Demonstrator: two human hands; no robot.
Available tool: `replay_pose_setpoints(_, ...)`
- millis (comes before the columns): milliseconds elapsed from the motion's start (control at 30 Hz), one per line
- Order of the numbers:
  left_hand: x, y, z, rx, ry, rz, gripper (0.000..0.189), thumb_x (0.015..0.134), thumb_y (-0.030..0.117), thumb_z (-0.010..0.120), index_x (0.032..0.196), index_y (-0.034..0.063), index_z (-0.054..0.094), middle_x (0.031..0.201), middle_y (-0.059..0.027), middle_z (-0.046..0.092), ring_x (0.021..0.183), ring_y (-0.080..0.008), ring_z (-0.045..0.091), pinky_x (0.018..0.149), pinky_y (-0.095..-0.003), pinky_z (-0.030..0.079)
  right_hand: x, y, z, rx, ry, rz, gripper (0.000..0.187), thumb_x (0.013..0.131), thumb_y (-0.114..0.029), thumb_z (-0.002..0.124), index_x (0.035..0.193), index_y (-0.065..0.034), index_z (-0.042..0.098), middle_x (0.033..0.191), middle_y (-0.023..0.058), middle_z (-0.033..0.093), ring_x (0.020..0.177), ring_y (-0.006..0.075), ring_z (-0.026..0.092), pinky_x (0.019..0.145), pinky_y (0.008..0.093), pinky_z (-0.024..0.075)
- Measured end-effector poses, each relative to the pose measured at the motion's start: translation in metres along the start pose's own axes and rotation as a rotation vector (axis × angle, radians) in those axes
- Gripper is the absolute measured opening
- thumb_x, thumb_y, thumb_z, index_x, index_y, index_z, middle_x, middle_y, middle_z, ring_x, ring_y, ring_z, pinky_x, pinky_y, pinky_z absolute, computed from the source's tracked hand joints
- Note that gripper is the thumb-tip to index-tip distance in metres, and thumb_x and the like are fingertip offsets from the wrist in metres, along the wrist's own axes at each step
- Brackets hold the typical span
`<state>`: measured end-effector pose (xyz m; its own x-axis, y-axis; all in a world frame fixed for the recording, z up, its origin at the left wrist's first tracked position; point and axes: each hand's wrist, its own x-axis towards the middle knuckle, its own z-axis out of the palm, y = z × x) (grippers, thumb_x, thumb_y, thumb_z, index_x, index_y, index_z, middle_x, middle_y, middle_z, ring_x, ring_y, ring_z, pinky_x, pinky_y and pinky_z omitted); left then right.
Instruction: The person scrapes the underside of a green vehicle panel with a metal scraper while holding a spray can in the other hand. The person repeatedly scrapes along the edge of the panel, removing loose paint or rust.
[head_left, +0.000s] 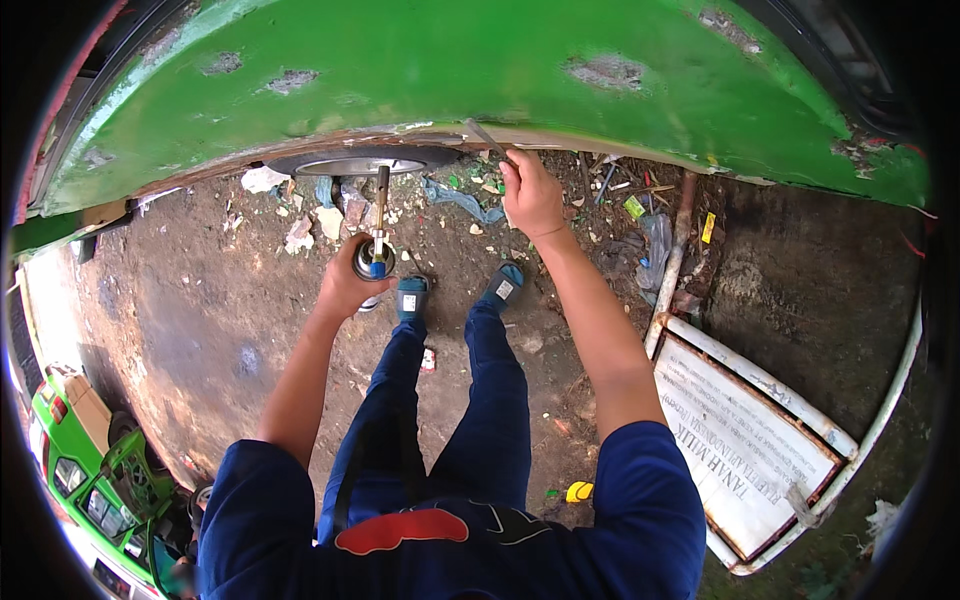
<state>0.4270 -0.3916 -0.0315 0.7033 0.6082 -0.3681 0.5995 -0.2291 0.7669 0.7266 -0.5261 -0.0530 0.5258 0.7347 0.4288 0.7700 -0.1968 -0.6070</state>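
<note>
My left hand (346, 279) grips a gas canister (361, 262) fitted with a blow torch head (380, 206). The brass-coloured tube points away from me towards the wheel, and no flame can be made out. In my right hand (534, 195) is a thin flat scraper (486, 138). Its far end is at the lower edge of a green vehicle body panel (465, 67); whether it touches the metal I cannot tell. Along that edge the paint is stripped to brown and pale patches. Several rough grey spots (606, 72) mark the panel higher up.
Under the panel shows a tyre (300, 163). Paint flakes (328, 222), plastic scraps and a blue rag strip (465, 202) litter the dirt ground. To my right lies a white metal-framed sign (739, 442) bearing writing, with a rusty post (679, 240). Another green vehicle (97, 495) stands behind left, a person beside it.
</note>
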Motion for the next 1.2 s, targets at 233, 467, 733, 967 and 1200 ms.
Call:
replay_pose_setpoints(233, 0.002, 0.006, -0.005, 0.016, 0.009, 0.06, 0.076, 0.061, 0.024, 0.091, 0.122, -0.0014, 0.055, 0.113, -0.0187, 0.066, 0.108, -0.0301, 0.065, 0.093, -0.0377, 0.05, -0.002, -0.006, 0.011, 0.026, 0.029, 0.051, 0.018, 0.093, -0.015, 0.063, 0.107, -0.0056, 0.059, 0.089, 0.0124, 0.063, 0.071, 0.0332, 0.064, 0.059, 0.0409, 0.0523)
replay_pose_setpoints(467, -0.003, -0.011, -0.013, 0.018, 0.014, 0.03, 0.082, 0.06, 0.028, 0.091, 0.127, -0.0018, 0.053, 0.115, -0.0198, 0.065, 0.11, -0.0313, 0.063, 0.095, -0.0388, 0.049, -0.013, -0.002, 0.005, 0.031, 0.032, 0.108, 0.018, 0.092, -0.011, 0.063, 0.108, -0.0038, 0.059, 0.093, 0.0146, 0.064, 0.071, 0.0347, 0.065, 0.059, 0.0409, 0.0521)
replay_pose_setpoints(733, 0.0, -0.005, -0.013, -0.028, -0.011, 0.041, 0.077, 0.061, 0.026, 0.091, 0.124, 0.0031, 0.054, 0.114, -0.0193, 0.066, 0.109, -0.0341, 0.064, 0.093, -0.0407, 0.051, -0.009, -0.005, 0.001, -0.017, 0.011, 0.049, 0.019, 0.091, -0.011, 0.063, 0.108, -0.0033, 0.058, 0.09, 0.0153, 0.063, 0.075, 0.0356, 0.064, 0.061, 0.0414, 0.0516)
replay_pose_setpoints(967, 0.0, -0.002, -0.003, -0.032, -0.069, 0.085, 0.075, 0.061, 0.022, 0.09, 0.123, 0.0024, 0.054, 0.112, -0.0182, 0.067, 0.106, -0.0344, 0.066, 0.091, -0.0394, 0.052, -0.012, -0.015, 0.012, -0.012, 0.046, 0.064, 0.018, 0.092, -0.011, 0.062, 0.109, -0.0035, 0.057, 0.091, 0.0154, 0.062, 0.073, 0.0363, 0.065, 0.059, 0.0425, 0.0515)
replay_pose_setpoints(1200, 0.013, 0.009, -0.004, -0.066, -0.099, 0.04, 0.077, 0.061, 0.023, 0.09, 0.125, -0.0003, 0.054, 0.113, -0.0181, 0.066, 0.108, -0.0307, 0.065, 0.093, -0.038, 0.051, -0.011, -0.006, 0.01, 0.022, 0.0, 0.111, 0.019, 0.092, -0.011, 0.063, 0.108, -0.0024, 0.059, 0.092, 0.0165, 0.064, 0.076, 0.0349, 0.066, 0.063, 0.0417, 0.0523)
